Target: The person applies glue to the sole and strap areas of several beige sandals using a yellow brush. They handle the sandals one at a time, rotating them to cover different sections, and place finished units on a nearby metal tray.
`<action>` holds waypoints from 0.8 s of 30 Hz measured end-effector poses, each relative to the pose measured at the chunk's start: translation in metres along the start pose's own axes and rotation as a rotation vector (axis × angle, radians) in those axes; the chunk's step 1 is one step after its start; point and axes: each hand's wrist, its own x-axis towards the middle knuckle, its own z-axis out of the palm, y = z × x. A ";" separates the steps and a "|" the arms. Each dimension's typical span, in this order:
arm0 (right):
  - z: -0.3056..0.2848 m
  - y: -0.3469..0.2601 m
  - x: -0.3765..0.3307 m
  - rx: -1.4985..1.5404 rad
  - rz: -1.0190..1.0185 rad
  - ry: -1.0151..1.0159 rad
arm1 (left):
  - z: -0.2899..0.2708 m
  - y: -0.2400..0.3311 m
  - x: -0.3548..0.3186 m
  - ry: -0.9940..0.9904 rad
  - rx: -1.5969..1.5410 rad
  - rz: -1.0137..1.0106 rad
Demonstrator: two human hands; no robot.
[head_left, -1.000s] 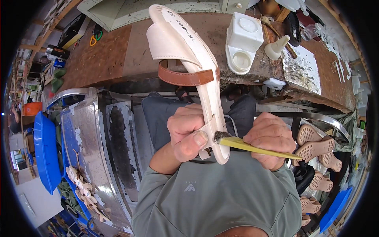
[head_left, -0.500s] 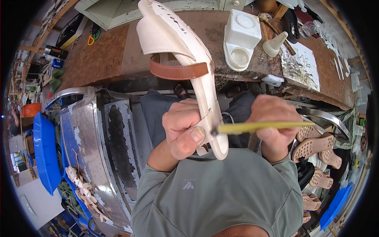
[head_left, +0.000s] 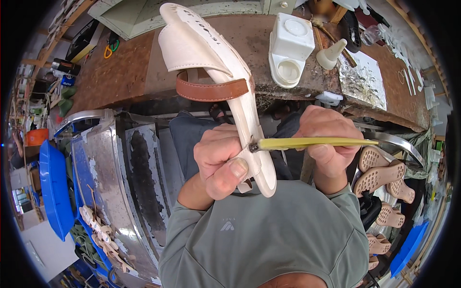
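A cream sandal upper on a shoe last [head_left: 242, 113] stands out in front of me, its toe end toward the workbench. Across it runs a brown leather strap [head_left: 211, 90] with stitched edges. My left hand [head_left: 221, 161] grips the sandal near its close end, thumb pressed on the cream strap there. In my right hand [head_left: 329, 141] is a brush with a yellow-green handle [head_left: 307, 142], held level between thumb and fingers. Its small dark tip touches the side of the sandal just beyond my left thumb.
On the wooden workbench [head_left: 120, 77] stand a white plastic pot [head_left: 293, 43], a cone-shaped nozzle [head_left: 331, 55] and scissors [head_left: 111, 47]. Pinkish-beige soles [head_left: 379, 177] hang at my right. A worn metal frame [head_left: 115, 182] and blue tray [head_left: 55, 192] are at left.
The brush tip has moved away from me along the sandal's edge, from the strap to just above it. The sandal has shifted slightly left.
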 end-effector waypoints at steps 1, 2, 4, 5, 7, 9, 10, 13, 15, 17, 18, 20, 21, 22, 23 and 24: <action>0.001 0.000 0.000 -0.008 0.001 0.005 | -0.003 0.000 0.000 -0.020 0.018 0.006; -0.002 -0.001 -0.003 -0.046 -0.082 -0.066 | -0.002 0.002 0.002 -0.007 0.012 0.000; -0.004 -0.007 -0.007 -0.019 -0.193 -0.162 | 0.002 0.008 0.004 0.013 0.002 -0.014; -0.004 -0.007 -0.006 -0.005 -0.193 -0.151 | 0.002 0.010 0.005 0.007 0.006 -0.018; -0.003 -0.006 -0.008 0.023 -0.189 -0.128 | 0.002 0.012 0.001 -0.004 0.012 -0.029; -0.002 0.000 0.002 -0.006 -0.137 -0.094 | 0.005 0.008 -0.001 0.011 0.005 0.031; 0.000 0.002 0.005 -0.006 -0.136 -0.078 | 0.005 0.007 -0.002 0.001 0.035 0.047; 0.000 0.005 0.012 -0.044 -0.164 -0.067 | 0.003 0.012 0.000 -0.038 0.068 0.068; 0.002 0.006 0.015 -0.082 -0.193 -0.059 | 0.003 0.014 0.000 -0.057 0.057 0.061; 0.003 0.008 0.017 -0.118 -0.222 -0.037 | 0.006 0.016 0.004 -0.053 0.046 0.064; 0.004 0.008 0.017 -0.141 -0.226 -0.024 | 0.008 0.017 0.003 -0.050 0.042 0.061; 0.004 0.007 0.022 -0.164 -0.241 -0.020 | 0.007 0.018 0.004 -0.070 0.053 0.067; 0.005 0.006 0.023 -0.178 -0.242 -0.017 | 0.007 0.018 0.004 -0.071 0.052 0.068; 0.005 0.006 0.025 -0.196 -0.257 -0.019 | 0.007 0.018 0.003 -0.073 0.050 0.068; 0.005 0.006 0.028 -0.214 -0.271 -0.020 | 0.007 0.018 0.003 -0.074 0.049 0.068; 0.006 0.005 0.029 -0.233 -0.282 -0.021 | 0.007 0.018 0.003 -0.078 0.057 0.060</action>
